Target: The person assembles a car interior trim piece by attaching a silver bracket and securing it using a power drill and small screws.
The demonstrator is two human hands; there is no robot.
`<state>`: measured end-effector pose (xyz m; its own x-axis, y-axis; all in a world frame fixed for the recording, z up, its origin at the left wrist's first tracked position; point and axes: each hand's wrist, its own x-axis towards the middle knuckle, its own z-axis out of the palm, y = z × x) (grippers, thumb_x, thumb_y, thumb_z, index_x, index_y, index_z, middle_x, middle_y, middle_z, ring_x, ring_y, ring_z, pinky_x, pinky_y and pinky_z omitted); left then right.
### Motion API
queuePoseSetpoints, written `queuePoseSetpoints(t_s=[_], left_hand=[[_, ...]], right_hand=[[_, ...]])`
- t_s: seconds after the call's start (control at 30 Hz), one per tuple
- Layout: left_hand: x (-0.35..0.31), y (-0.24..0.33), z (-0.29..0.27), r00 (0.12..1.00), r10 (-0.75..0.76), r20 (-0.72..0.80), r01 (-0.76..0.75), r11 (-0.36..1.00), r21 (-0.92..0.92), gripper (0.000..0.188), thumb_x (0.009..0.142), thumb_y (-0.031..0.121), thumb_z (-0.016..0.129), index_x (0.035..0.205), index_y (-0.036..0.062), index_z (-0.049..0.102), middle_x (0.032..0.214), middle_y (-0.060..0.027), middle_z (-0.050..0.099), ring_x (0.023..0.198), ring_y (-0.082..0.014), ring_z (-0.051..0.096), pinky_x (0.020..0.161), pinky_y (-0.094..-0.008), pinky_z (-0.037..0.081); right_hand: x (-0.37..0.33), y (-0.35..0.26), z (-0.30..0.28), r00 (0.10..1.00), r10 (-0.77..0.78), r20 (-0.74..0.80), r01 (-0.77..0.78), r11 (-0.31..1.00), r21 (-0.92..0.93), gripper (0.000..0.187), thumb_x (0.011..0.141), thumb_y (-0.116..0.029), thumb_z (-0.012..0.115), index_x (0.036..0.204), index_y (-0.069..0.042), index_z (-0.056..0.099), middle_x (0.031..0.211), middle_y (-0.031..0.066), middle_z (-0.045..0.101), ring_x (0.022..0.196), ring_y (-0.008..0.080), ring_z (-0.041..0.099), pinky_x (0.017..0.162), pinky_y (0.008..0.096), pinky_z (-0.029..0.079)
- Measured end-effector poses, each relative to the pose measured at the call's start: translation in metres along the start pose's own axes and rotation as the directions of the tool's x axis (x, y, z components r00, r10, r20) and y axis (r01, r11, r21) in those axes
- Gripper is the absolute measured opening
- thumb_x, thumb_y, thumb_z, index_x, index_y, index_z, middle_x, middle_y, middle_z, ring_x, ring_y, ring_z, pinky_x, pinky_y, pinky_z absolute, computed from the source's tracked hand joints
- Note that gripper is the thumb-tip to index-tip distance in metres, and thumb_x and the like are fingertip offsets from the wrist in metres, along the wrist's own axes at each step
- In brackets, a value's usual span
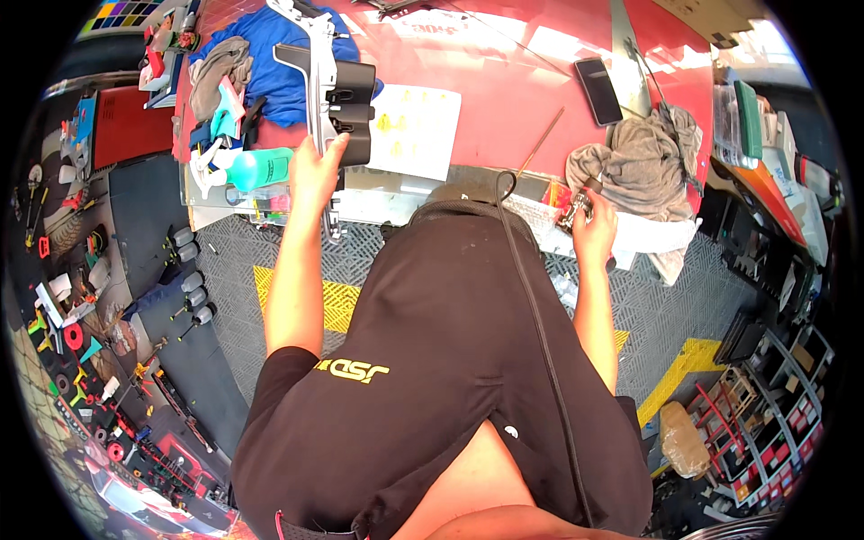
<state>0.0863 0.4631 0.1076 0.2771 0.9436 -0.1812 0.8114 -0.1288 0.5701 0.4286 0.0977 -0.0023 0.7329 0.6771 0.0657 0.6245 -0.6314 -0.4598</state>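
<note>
My left hand (317,175) is closed around the lower part of a long silver and black trim piece (317,81). Black box-like parts (351,117) stick out from its right side. Close to the left of that hand lies a green spray bottle (261,169) with a white trigger head. My right hand (594,229), at the near right edge of the table, is closed on a small metallic tool (574,209). Its kind is unclear, as my fingers cover part of it. A crumpled grey-brown cloth (643,162) lies just beyond that hand.
The red-topped table (513,72) bears a blue cloth (279,72), a printed sheet (418,135) and a phone (598,90). A thin dark cord (531,306) runs down over my shirt. Tools crowd a board (81,396) at left; a rack (765,423) stands at right.
</note>
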Motion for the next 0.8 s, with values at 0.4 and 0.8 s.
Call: queuePoseSetpoints(t_s=[0.4,0.8], left_hand=[[0.045,0.008,0.057,0.987,-0.162,0.021,0.156,0.974,0.163,0.051,0.089,0.057,0.069,0.098,0.0068,0.065,0.085,-0.0209,0.072,0.086,-0.0438,0.069,0.074,-0.0529,0.051],[0.045,0.021,0.054,0.97,-0.221,0.103,0.203,0.967,0.156,0.046,0.088,0.043,0.076,0.116,0.0087,0.064,0.1,-0.0123,0.071,0.094,-0.0352,0.069,0.077,-0.0457,0.053]], right_hand=[[0.187,-0.112,0.055,0.943,-0.307,0.13,0.316,0.947,-0.052,0.044,0.083,-0.016,0.07,0.127,-0.012,0.064,0.127,0.0098,0.065,0.122,0.0331,0.057,0.103,0.0471,0.045],[0.421,-0.194,0.194,0.828,-0.556,0.07,0.557,0.801,-0.222,0.045,0.088,-0.022,0.067,0.132,-0.013,0.063,0.136,0.0112,0.061,0.125,0.0317,0.056,0.106,0.0462,0.046]])
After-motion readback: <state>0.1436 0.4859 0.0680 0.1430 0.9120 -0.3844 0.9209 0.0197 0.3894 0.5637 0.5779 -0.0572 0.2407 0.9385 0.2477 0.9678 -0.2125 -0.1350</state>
